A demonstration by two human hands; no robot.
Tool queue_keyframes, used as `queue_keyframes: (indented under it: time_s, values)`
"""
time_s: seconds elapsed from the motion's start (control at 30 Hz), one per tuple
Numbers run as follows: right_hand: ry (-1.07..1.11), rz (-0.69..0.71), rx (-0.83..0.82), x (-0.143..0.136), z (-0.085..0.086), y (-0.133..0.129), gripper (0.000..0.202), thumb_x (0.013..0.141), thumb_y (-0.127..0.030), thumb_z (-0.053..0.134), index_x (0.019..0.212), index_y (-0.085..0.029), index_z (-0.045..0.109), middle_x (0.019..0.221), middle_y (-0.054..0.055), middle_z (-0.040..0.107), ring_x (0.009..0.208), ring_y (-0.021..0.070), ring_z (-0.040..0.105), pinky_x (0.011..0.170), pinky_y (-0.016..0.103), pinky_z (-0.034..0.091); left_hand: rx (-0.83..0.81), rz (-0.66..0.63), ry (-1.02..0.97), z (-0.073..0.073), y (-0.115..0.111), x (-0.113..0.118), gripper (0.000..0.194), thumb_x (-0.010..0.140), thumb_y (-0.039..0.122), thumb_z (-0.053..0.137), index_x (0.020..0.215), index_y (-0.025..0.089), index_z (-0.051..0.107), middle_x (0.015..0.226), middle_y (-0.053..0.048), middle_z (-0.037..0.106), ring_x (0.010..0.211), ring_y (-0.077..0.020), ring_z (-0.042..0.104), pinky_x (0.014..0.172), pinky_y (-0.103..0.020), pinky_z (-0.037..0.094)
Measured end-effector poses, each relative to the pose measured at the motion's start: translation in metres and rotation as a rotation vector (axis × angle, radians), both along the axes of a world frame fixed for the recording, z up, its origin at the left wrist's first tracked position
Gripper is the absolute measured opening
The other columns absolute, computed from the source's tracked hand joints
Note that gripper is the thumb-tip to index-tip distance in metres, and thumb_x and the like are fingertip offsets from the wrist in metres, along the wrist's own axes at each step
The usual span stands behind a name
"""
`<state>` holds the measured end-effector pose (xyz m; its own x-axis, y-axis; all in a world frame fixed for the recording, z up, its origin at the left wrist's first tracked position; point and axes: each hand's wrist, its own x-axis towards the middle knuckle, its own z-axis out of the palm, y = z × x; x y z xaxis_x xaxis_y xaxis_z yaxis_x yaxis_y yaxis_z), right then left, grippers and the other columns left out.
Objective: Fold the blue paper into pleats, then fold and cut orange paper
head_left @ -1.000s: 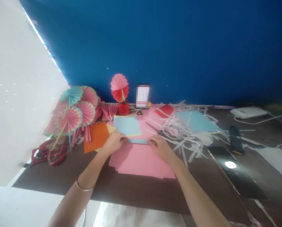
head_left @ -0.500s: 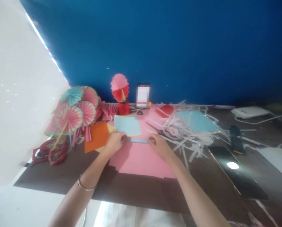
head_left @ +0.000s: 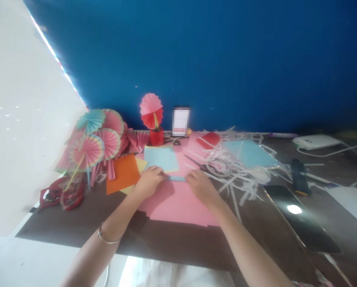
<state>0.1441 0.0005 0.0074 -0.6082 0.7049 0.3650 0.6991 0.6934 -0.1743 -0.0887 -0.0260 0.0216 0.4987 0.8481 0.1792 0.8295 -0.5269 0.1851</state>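
Observation:
A narrow light-blue folded paper strip [head_left: 176,178] lies crosswise between my hands, low over pink paper sheets [head_left: 181,205]. My left hand [head_left: 151,180] is closed on the strip's left end. At its right end, the fingers of my right hand [head_left: 199,184] are pressed together on the paper. My fingers partly cover both ends. Just beyond the strip lies a light-blue square sheet [head_left: 161,158] with a yellowish edge. An orange sheet [head_left: 122,174] sits left of my left hand, partly over a pale yellow one.
Pleated paper fans [head_left: 95,145] crowd the left, behind red-handled scissors [head_left: 60,194]. A pink-red fan [head_left: 151,111] stands in a red pot [head_left: 156,136]. White paper strips [head_left: 235,171] and dark scissors [head_left: 195,161] lie right of centre. A phone [head_left: 301,219] is at right.
My hands have come slightly closer together along the light-blue strip, and the fingers now cover more of its ends. The other things on the table stay in place.

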Motion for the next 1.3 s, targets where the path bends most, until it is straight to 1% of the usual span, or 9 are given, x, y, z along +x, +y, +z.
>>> queue_keyframes:
  time_s: [0.17,0.27,0.37,0.47,0.57,0.63,0.9,1.13,1.3]
  values:
    - [0.057,0.056,-0.017,0.006,-0.001,0.0,0.021,0.088,-0.024,0.045,0.085,-0.018,0.065,0.084,0.008,0.058,0.083,0.02,0.05,0.078,0.035,0.037,-0.001,0.013,0.002,0.001,0.0,0.0,0.029,0.081,0.013,0.046,0.101,0.023,0.064,0.092,-0.005,0.056,0.09,-0.02,0.048,0.083,-0.036,0.036]
    - [0.032,0.039,-0.027,0.005,-0.003,0.003,0.023,0.088,-0.023,0.044,0.082,-0.017,0.065,0.084,0.009,0.059,0.082,0.0203,0.051,0.075,0.035,0.038,-0.005,-0.018,0.03,0.003,0.002,-0.002,0.033,0.085,0.01,0.039,0.104,0.022,0.062,0.092,-0.006,0.056,0.089,-0.0201,0.048,0.082,-0.036,0.036]
    - [0.037,0.022,0.0,0.004,-0.003,0.005,0.025,0.089,-0.02,0.041,0.08,-0.017,0.064,0.091,0.011,0.06,0.089,0.0221,0.051,0.079,0.038,0.037,0.001,-0.029,0.033,0.003,0.004,-0.003,0.032,0.084,0.006,0.036,0.102,0.017,0.06,0.091,-0.009,0.057,0.088,-0.0209,0.049,0.083,-0.037,0.036]
    - [0.116,0.008,-0.04,0.006,0.004,0.004,0.027,0.09,-0.022,0.039,0.079,-0.018,0.063,0.087,0.009,0.061,0.088,0.0221,0.051,0.081,0.039,0.037,-0.044,-0.016,-0.106,0.0,0.006,-0.005,0.026,0.087,0.011,0.037,0.098,0.016,0.06,0.091,-0.008,0.058,0.088,-0.02,0.05,0.081,-0.034,0.039]
    - [0.193,0.024,-0.179,0.009,0.012,0.0,0.027,0.09,-0.024,0.039,0.079,-0.019,0.062,0.079,0.007,0.061,0.081,0.0198,0.053,0.078,0.036,0.04,-0.131,-0.027,-0.289,-0.003,0.009,-0.007,0.026,0.091,0.024,0.037,0.095,0.017,0.062,0.09,-0.006,0.061,0.085,-0.017,0.054,0.077,-0.029,0.042]
    - [0.237,0.041,-0.255,0.011,0.015,-0.001,0.025,0.089,-0.024,0.04,0.079,-0.02,0.063,0.08,0.006,0.061,0.08,0.0191,0.054,0.077,0.034,0.042,-0.174,-0.052,-0.334,-0.003,0.01,-0.009,0.028,0.091,0.029,0.038,0.095,0.018,0.063,0.089,-0.005,0.062,0.083,-0.0157,0.056,0.076,-0.027,0.043]
    - [0.274,0.029,-0.35,0.016,0.007,0.003,0.022,0.086,-0.021,0.045,0.091,-0.02,0.066,0.083,0.005,0.059,0.081,0.0184,0.055,0.077,0.033,0.045,-0.17,-0.13,-0.247,-0.002,0.012,-0.013,0.026,0.09,0.024,0.041,0.103,0.019,0.063,0.096,-0.006,0.065,0.09,-0.0172,0.056,0.082,-0.029,0.042]
    - [0.227,0.035,-0.287,0.016,0.007,0.003,0.026,0.084,-0.016,0.045,0.095,-0.021,0.067,0.081,0.006,0.056,0.08,0.0187,0.053,0.077,0.035,0.046,-0.189,-0.098,-0.233,0.003,0.011,-0.015,0.027,0.089,0.024,0.042,0.107,0.02,0.063,0.093,-0.007,0.06,0.085,-0.0158,0.055,0.077,-0.028,0.043]
    - [0.19,0.05,-0.26,0.017,0.01,0.001,0.027,0.085,-0.018,0.043,0.097,-0.021,0.067,0.082,0.006,0.053,0.077,0.0182,0.053,0.075,0.035,0.046,-0.201,-0.084,-0.226,0.007,0.008,-0.015,0.027,0.087,0.019,0.044,0.103,0.021,0.065,0.089,-0.006,0.058,0.083,-0.0152,0.054,0.075,-0.026,0.043]
